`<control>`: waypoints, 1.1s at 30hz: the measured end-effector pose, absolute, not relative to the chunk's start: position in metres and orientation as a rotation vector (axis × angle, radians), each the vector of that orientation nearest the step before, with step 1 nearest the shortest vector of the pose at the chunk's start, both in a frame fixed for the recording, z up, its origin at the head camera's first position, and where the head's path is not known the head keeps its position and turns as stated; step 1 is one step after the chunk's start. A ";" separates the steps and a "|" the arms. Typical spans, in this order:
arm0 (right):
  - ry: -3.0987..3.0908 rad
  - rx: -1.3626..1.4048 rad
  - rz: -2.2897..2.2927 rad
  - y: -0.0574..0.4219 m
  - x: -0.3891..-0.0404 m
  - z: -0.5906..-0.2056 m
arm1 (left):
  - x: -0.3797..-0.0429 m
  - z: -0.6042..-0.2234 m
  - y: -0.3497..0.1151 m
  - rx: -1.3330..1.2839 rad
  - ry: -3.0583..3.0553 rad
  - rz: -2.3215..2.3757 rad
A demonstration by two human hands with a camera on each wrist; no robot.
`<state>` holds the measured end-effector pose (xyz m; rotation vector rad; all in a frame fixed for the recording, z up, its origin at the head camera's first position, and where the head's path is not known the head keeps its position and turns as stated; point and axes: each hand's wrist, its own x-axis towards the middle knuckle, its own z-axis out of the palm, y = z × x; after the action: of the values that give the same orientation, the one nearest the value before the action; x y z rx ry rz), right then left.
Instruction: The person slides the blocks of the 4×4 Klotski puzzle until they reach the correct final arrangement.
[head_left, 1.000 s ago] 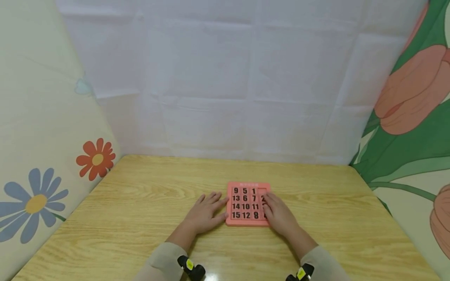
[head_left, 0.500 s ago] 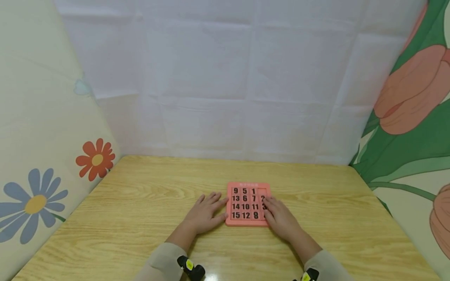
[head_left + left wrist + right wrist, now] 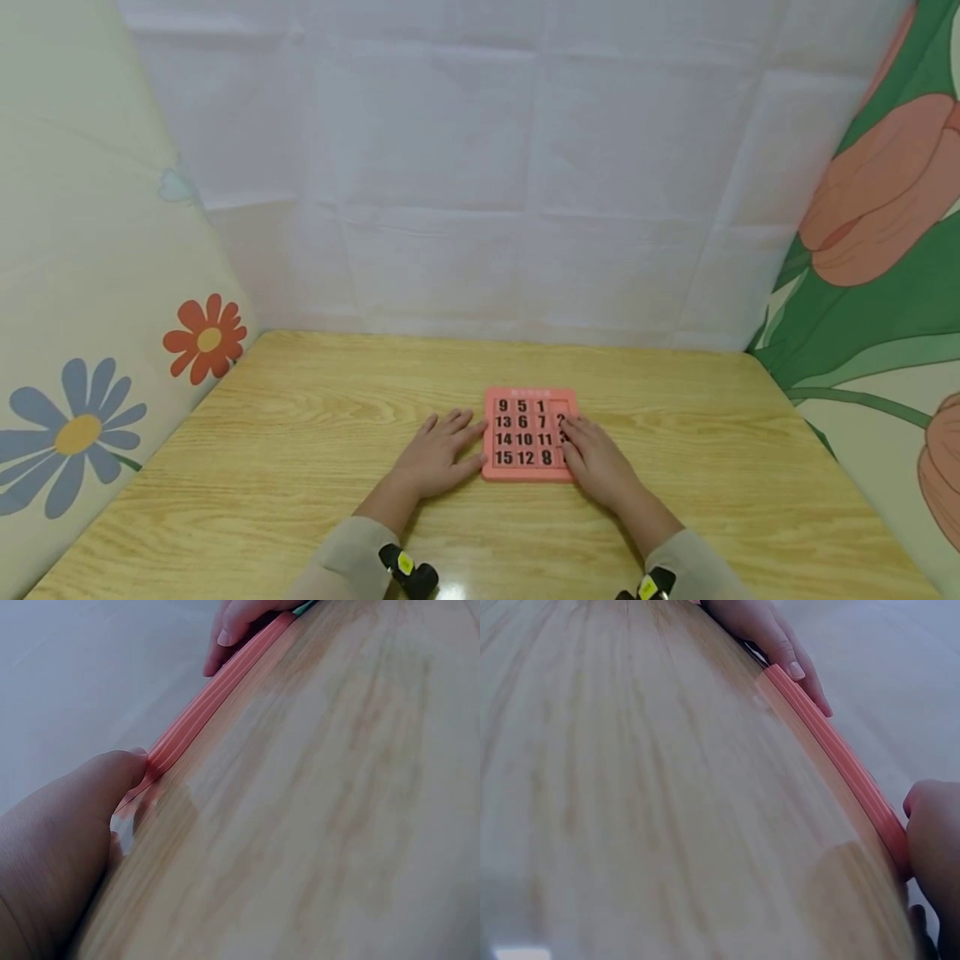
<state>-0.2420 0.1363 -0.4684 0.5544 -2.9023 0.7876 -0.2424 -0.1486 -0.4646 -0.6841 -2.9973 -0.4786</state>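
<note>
A pink number sliding puzzle (image 3: 528,474) lies flat on the wooden table, with black numerals on its tiles and a vacant slot at the top right. My left hand (image 3: 437,454) rests along its left side, thumb and forefinger touching the frame, the other fingers spread on the table. My right hand (image 3: 603,465) lies over the right edge, its fingertips on the rightmost column and partly covering the 2 and the tiles below it. In the left wrist view the left thumb (image 3: 124,769) sits against the pink edge. The right wrist view shows the puzzle's near side (image 3: 832,754) between both hands.
The wood-grain table (image 3: 262,467) extends around the puzzle. A white cloth (image 3: 450,167) hangs behind it. Flower-patterned sheets flank it, with a red flower (image 3: 207,339) on the left and a large pink tulip (image 3: 885,200) on the right.
My right hand has drawn slightly to the right over the last column, showing part of the 3 that was covered. The left hand and the puzzle stay put.
</note>
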 end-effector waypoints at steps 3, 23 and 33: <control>-2.908 0.541 0.785 0.136 -0.242 -0.468 | -0.243 -0.465 -0.149 -0.682 -2.999 -0.482; -2.904 0.545 0.780 0.131 -0.251 -0.463 | -0.241 -0.460 -0.147 -0.678 -3.010 -0.488; -2.952 0.507 0.791 0.129 -0.259 -0.462 | -0.240 -0.460 -0.147 -0.681 -3.013 -0.479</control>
<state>-0.2594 0.1289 -0.4618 0.5067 -2.9521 0.7906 -0.2403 -0.1465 -0.4597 -0.6809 -3.0133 -0.4791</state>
